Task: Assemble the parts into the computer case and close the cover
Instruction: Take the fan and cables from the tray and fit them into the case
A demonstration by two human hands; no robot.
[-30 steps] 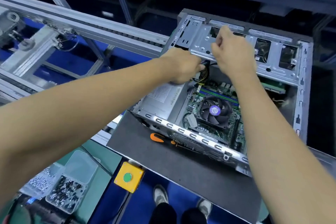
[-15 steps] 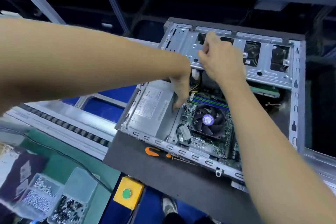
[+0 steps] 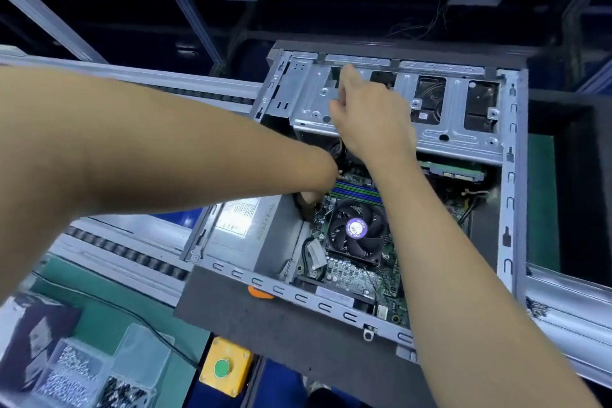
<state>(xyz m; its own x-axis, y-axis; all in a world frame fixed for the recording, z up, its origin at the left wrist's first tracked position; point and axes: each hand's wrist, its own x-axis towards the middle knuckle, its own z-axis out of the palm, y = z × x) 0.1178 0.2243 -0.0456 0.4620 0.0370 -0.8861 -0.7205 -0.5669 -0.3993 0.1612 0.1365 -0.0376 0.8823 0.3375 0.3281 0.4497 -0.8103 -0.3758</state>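
Sheet-metal computer case (image 3: 510,175) is seen open at frame centre — rigid, sharp-edged, best held by its rims. Right hand (image 3: 371,119) is pressed on the drive cage (image 3: 463,139), its grasp undeterminable; left hand (image 3: 309,205) is mostly hidden beside the fragile motherboard (image 3: 347,275).

The computer case (image 3: 511,175) lies on its side, cover off, on a dark grey mat (image 3: 265,318), reaching to the mat's far edge. Inside, the drive cage (image 3: 453,129) spans the far end, a grey power supply (image 3: 241,228) fills the left side, and the green motherboard (image 3: 347,275) beside it carries a black cooler fan (image 3: 356,228).
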